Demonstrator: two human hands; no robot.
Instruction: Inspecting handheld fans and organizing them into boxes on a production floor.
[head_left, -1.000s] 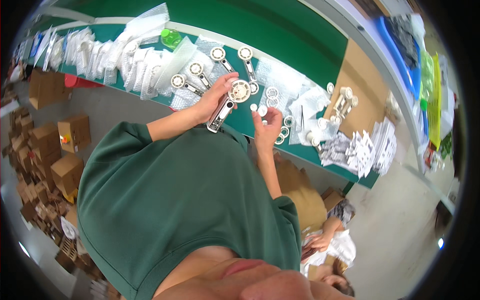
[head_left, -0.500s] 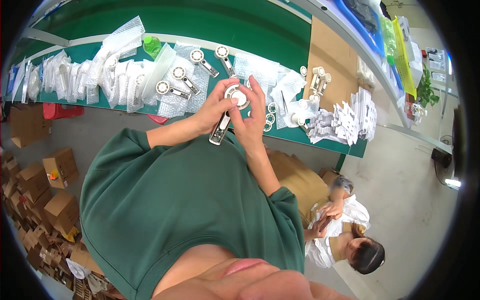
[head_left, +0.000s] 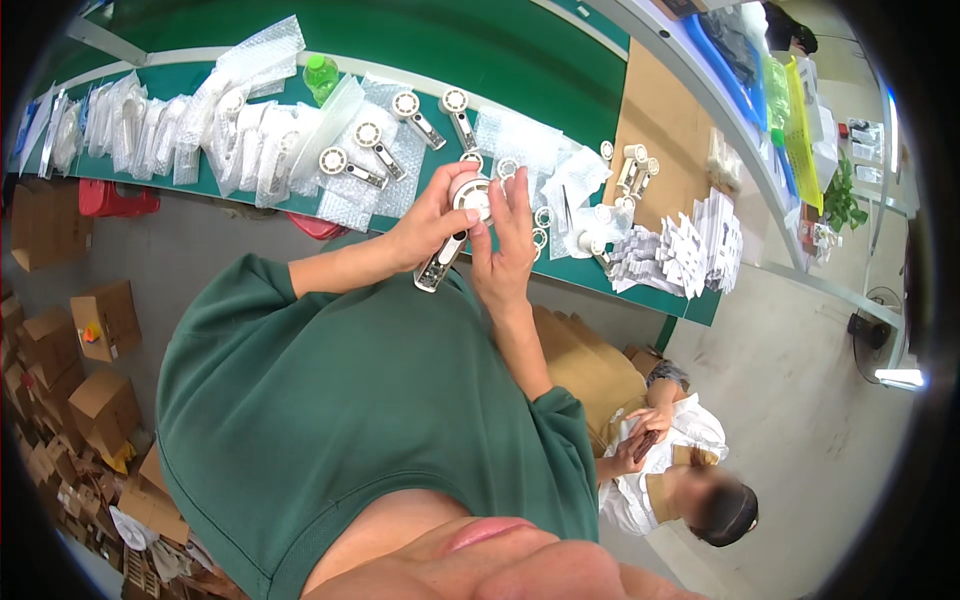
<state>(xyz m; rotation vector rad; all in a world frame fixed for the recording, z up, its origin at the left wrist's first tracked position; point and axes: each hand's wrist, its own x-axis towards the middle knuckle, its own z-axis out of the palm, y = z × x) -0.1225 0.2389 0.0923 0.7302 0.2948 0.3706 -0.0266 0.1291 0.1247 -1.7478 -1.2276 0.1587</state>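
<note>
My left hand [head_left: 428,230] grips a white handheld fan [head_left: 472,196], fingers and thumb around its round slotted head. The fan's handle [head_left: 437,262] hangs down toward me, its inside exposed. My right hand [head_left: 507,240] is beside the head on the right, fingers stretched out and apart; whether a fingertip touches the rim I cannot tell. Similar fans lie beyond on bubble wrap: one fan [head_left: 340,165] at the left, another fan [head_left: 378,145] beside it, and a further fan [head_left: 458,112] farther back. Loose white rings [head_left: 542,217] lie to the right of my right hand.
Bubble-wrapped pieces [head_left: 240,140] line the bench's left side near a green bottle [head_left: 320,75]. Tweezers [head_left: 567,208], a cardboard sheet [head_left: 650,110] and stacked white papers [head_left: 690,250] are at the right. A shelf frame [head_left: 740,130] rises there. A person [head_left: 650,470] sits nearby, at right.
My right hand's fingers have straightened and loosened from around the fan's head. My left hand still holds the fan in nearly the same place. The view has shifted slightly.
</note>
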